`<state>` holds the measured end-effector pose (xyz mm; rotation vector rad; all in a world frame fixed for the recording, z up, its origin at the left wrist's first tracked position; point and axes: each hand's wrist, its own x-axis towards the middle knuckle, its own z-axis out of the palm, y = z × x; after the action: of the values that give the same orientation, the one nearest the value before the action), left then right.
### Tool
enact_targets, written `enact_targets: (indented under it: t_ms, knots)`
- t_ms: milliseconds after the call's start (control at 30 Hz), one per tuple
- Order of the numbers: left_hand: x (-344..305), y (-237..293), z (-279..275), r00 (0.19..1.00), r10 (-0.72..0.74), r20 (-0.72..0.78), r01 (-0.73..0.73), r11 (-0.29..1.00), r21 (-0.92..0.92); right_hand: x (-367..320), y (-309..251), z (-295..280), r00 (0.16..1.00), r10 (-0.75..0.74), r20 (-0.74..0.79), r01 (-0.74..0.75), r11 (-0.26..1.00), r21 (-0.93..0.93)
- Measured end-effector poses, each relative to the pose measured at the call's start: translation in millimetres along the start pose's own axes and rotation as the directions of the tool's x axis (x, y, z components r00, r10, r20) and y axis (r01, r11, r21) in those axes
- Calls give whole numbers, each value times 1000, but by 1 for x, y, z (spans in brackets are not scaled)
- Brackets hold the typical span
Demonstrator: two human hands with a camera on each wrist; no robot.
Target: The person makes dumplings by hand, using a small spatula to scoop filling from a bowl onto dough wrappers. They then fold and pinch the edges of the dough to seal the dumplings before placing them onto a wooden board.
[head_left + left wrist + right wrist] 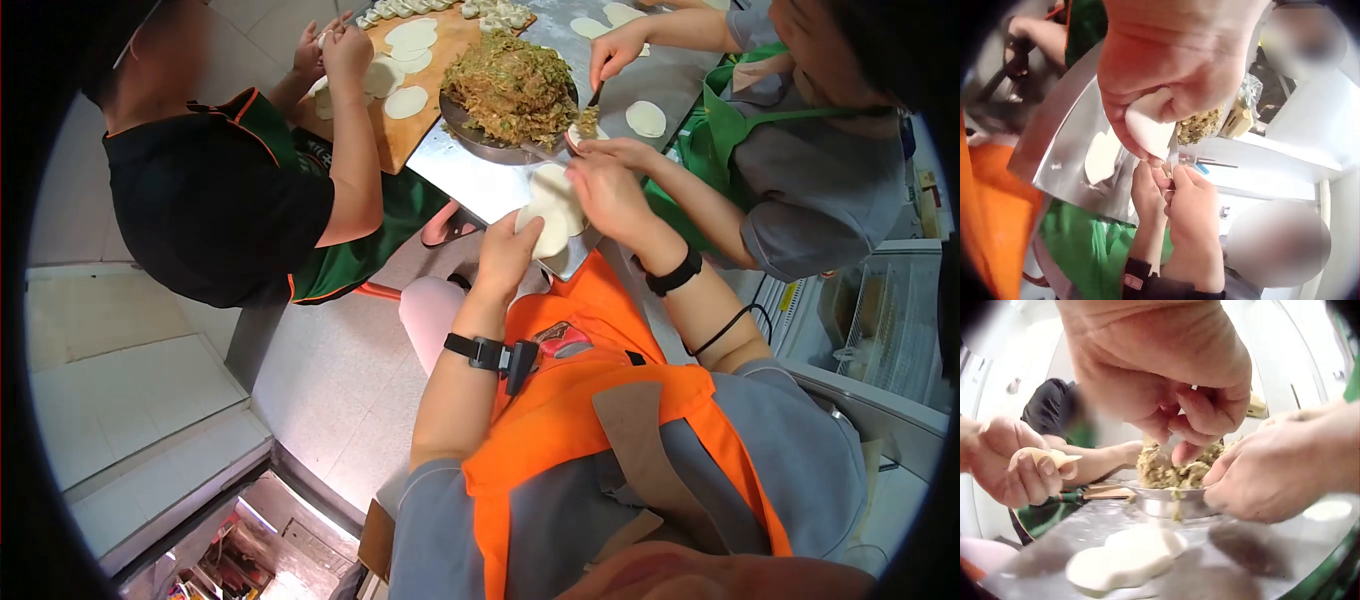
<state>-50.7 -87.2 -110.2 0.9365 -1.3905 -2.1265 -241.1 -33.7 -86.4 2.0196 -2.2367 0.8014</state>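
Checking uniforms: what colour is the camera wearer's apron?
The apron is orange, clearest in the head view.

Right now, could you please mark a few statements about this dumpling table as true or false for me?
1. The left hand holds a dumpling wrapper. True.
2. The metal bowl is empty. False: it is heaped with filling.
3. The right hand lies flat and open on the table. False: its curled fingers pinch a thin tool at the bowl.
4. Round wrappers lie on the wooden board. True.
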Motion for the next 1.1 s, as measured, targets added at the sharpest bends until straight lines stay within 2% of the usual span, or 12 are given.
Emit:
enact_targets:
  t_ms: [100,167,267,467,567,667,700,800,833,933,1033,1100]
  knots:
    - [10,0,3,991,-136,17,130,889,-440,18,10,-14,999,31,-29,-37,969,-244]
    - [17,-2,5,988,-153,10,134,835,-533,27,15,-15,998,14,-59,-32,948,-317]
    - [38,-18,0,984,-168,-53,103,792,-602,39,29,-2,996,68,58,-41,925,-378]
    - [80,-17,-12,958,-216,-189,67,809,-584,51,25,-13,958,119,261,-108,993,-54]
    - [82,4,-10,958,-236,-162,75,752,-655,42,21,-6,948,138,286,-228,921,315]
    - [80,15,-11,971,-212,-108,66,675,-735,23,6,10,992,30,124,-81,900,429]
    - [78,22,-10,976,-198,-94,60,653,-755,16,-3,9,998,-66,23,58,963,263]
    - [72,24,-10,980,-173,-101,28,618,-785,0,-30,-1,991,-32,127,30,999,18]
    - [71,25,-10,980,-164,-112,12,612,-791,-3,-30,-3,991,-53,125,55,998,-9]
    - [65,35,-12,975,-142,-173,-46,630,-775,-5,-19,-5,999,-53,-10,54,978,202]
    - [60,40,-7,991,-98,-93,-9,641,-768,0,-25,-19,933,222,284,-357,671,649]
    - [60,40,-3,997,-71,-6,41,644,-764,2,-15,-11,908,216,359,-404,681,611]
